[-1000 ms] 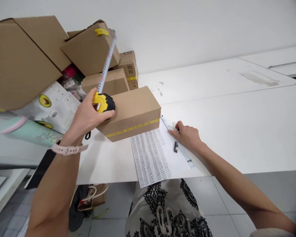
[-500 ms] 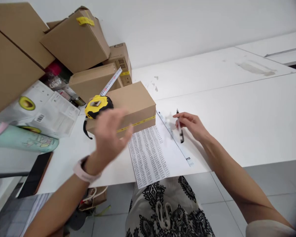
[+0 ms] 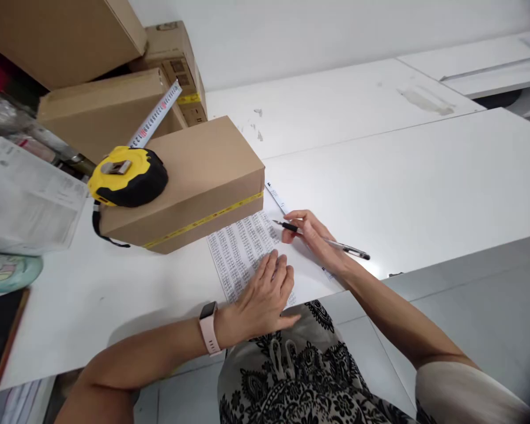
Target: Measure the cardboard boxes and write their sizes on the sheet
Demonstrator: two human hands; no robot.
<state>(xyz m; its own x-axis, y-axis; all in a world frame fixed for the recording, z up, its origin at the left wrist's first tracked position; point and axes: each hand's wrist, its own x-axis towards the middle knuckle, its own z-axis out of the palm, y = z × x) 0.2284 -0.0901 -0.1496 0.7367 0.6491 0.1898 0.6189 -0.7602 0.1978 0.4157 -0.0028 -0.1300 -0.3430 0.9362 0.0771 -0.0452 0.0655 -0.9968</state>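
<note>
My left hand point(image 3: 261, 299) lies flat, fingers stretched out, on a printed sheet of small numbers point(image 3: 238, 250) at the front edge of the white table point(image 3: 380, 176). My right hand point(image 3: 311, 237) grips a black and silver pen point(image 3: 331, 242), its tip pointing left over the sheet's upper right part. A clear ruler point(image 3: 276, 198) pokes out beyond that hand. A yellow and black tape measure point(image 3: 126, 176), its blade pulled out a little, rests on a cardboard box with a yellow tape stripe point(image 3: 194, 182) just behind the sheet.
More cardboard boxes point(image 3: 97, 112) are stacked at the back left against the white wall. Printed white packaging point(image 3: 22, 194) and a pale green item point(image 3: 4, 271) lie at the left. A dark flat object point(image 3: 0, 335) hangs off the table's front left edge.
My left hand let go of the tape measure, left it on the box and came down flat on the sheet. My right hand picked up the pen and turned its tip onto the sheet.
</note>
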